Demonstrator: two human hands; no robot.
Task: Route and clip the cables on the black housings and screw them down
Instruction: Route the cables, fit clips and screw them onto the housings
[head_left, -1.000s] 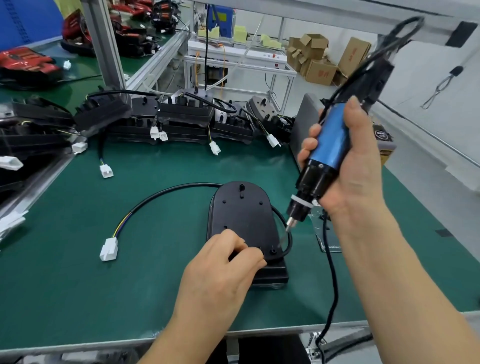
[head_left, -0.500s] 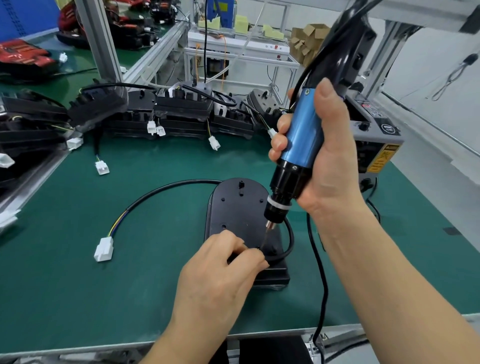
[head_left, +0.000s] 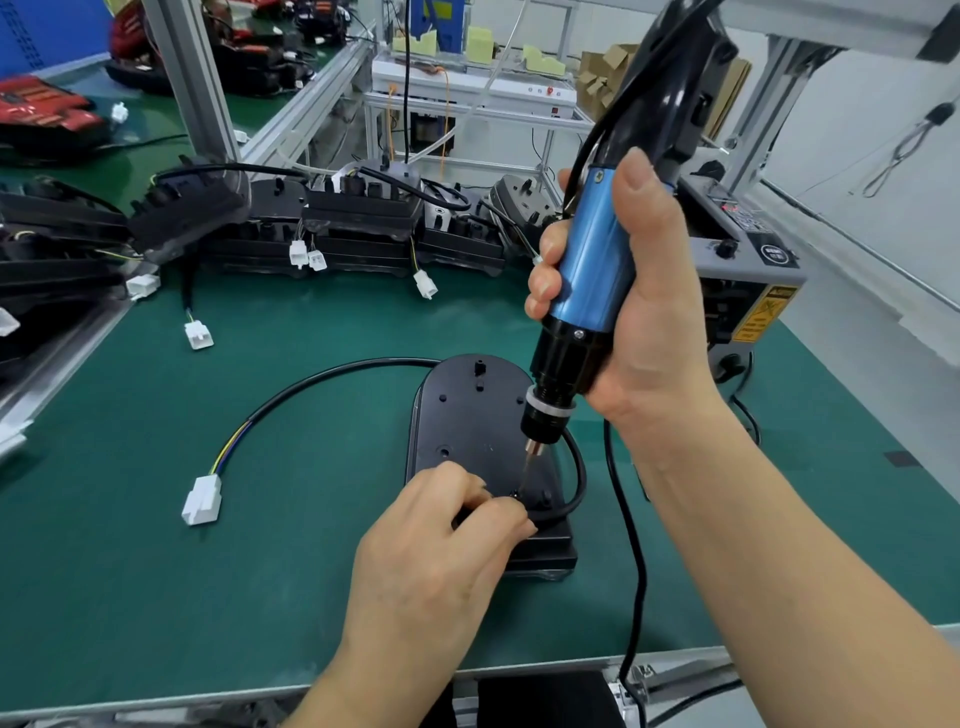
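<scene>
The black housing lies mid-bench. The left grip pinches the cable at the housing's 5 o'clock. The right grip holds the electric screwdriver tight. Keep it straight up and push softly.

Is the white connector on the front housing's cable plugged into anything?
No, the white connector lies free on the green mat, with nothing mated to it.

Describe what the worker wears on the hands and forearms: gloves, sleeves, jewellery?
Nothing shows. The left hand and right hand are bare: no gloves, no rings. The left forearm and right forearm are bare to the picture's edge, with no sleeve, watch or strap.
</scene>
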